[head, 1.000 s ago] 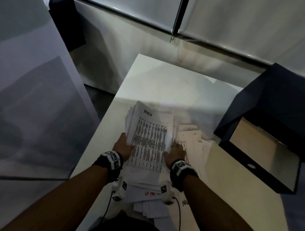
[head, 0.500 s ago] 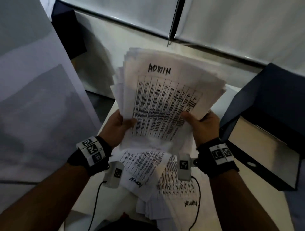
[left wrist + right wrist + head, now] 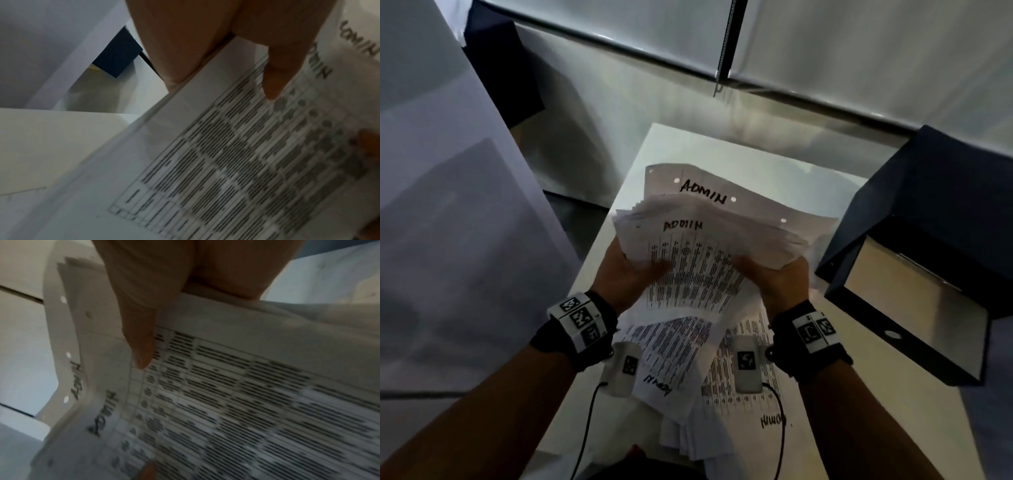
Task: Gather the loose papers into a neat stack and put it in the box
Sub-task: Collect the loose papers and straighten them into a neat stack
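A thick, uneven bundle of printed papers (image 3: 709, 246) marked ADMIN hangs above the white table (image 3: 688, 147), its sheets fanned and overhanging toward me. My left hand (image 3: 633, 270) grips its left edge, thumb on the top sheet (image 3: 236, 154), and my right hand (image 3: 774, 277) grips the right edge, thumb (image 3: 141, 352) pressed on the printed table of the top sheet (image 3: 246, 402). The dark blue box (image 3: 921, 260) lies open on the table's right side, with its pale inside facing me.
More loose sheets (image 3: 750, 394) lie under my wrists at the table's near edge. A large white board (image 3: 448, 205) leans at the left. White panels (image 3: 825, 41) run along the back beyond the table.
A second ago the papers lay on the table under both hands. They were lifted and tilted up, and now sit lower and flatter, with a second ADMIN sheet showing behind the top one.
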Demonstrator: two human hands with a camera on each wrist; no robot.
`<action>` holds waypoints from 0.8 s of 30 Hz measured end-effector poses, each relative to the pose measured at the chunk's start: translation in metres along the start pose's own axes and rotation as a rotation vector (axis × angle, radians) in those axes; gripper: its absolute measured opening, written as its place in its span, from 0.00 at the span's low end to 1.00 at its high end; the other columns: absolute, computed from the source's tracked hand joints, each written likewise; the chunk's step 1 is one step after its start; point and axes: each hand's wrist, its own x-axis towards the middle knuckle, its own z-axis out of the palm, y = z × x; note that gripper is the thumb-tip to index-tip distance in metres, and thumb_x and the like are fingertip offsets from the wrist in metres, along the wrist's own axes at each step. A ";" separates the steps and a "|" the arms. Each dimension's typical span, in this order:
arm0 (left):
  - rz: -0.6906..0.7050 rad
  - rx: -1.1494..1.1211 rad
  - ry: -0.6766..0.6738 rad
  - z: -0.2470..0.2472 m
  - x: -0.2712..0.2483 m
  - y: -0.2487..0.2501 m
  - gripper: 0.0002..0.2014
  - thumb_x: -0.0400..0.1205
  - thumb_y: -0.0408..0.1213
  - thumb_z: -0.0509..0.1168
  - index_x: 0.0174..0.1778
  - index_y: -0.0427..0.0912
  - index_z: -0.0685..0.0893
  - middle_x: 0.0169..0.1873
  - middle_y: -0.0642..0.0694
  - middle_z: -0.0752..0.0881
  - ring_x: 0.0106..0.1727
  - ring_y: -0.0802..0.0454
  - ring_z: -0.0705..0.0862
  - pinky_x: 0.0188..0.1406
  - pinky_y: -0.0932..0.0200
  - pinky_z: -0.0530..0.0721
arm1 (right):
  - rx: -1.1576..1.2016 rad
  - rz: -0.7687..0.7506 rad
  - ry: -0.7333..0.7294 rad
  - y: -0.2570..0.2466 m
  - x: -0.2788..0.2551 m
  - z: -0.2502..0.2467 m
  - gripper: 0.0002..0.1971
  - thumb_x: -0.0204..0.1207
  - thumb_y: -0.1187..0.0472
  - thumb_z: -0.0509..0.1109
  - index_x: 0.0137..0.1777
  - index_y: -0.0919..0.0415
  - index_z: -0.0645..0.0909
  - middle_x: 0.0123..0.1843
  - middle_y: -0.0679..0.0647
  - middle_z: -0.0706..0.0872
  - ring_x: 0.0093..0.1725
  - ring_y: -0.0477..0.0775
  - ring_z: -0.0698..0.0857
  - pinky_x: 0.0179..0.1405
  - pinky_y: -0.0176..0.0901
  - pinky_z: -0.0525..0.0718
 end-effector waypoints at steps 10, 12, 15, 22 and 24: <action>-0.026 0.002 -0.021 -0.007 0.007 0.003 0.27 0.68 0.41 0.82 0.62 0.40 0.84 0.54 0.42 0.91 0.56 0.46 0.90 0.52 0.44 0.90 | -0.036 -0.039 0.051 0.000 0.003 -0.002 0.19 0.62 0.71 0.83 0.51 0.57 0.86 0.44 0.46 0.92 0.46 0.45 0.90 0.41 0.35 0.88; -0.160 0.149 -0.062 -0.006 0.008 -0.017 0.18 0.73 0.40 0.78 0.58 0.46 0.86 0.51 0.50 0.91 0.53 0.53 0.90 0.59 0.42 0.88 | -0.090 0.141 0.050 0.026 0.003 -0.001 0.21 0.62 0.66 0.85 0.54 0.56 0.84 0.46 0.45 0.91 0.48 0.47 0.90 0.42 0.37 0.89; -0.220 0.279 0.092 -0.005 0.012 -0.028 0.07 0.79 0.40 0.74 0.46 0.39 0.90 0.46 0.45 0.91 0.47 0.50 0.88 0.56 0.43 0.88 | -0.605 0.428 0.021 0.083 0.005 -0.005 0.34 0.63 0.52 0.84 0.68 0.56 0.74 0.62 0.50 0.84 0.62 0.57 0.84 0.62 0.49 0.83; -0.095 0.368 0.432 -0.032 0.010 -0.001 0.14 0.86 0.37 0.65 0.34 0.38 0.81 0.27 0.45 0.78 0.30 0.52 0.74 0.32 0.61 0.75 | -1.206 0.661 -0.183 0.151 -0.030 0.021 0.62 0.64 0.31 0.73 0.85 0.62 0.41 0.82 0.63 0.53 0.80 0.70 0.55 0.77 0.64 0.64; -0.113 0.370 0.476 -0.045 0.007 -0.002 0.17 0.85 0.37 0.66 0.28 0.42 0.76 0.24 0.47 0.75 0.27 0.53 0.70 0.30 0.62 0.70 | -1.222 0.646 -0.206 0.155 -0.032 0.032 0.64 0.63 0.34 0.77 0.85 0.63 0.40 0.82 0.65 0.53 0.80 0.70 0.56 0.78 0.63 0.62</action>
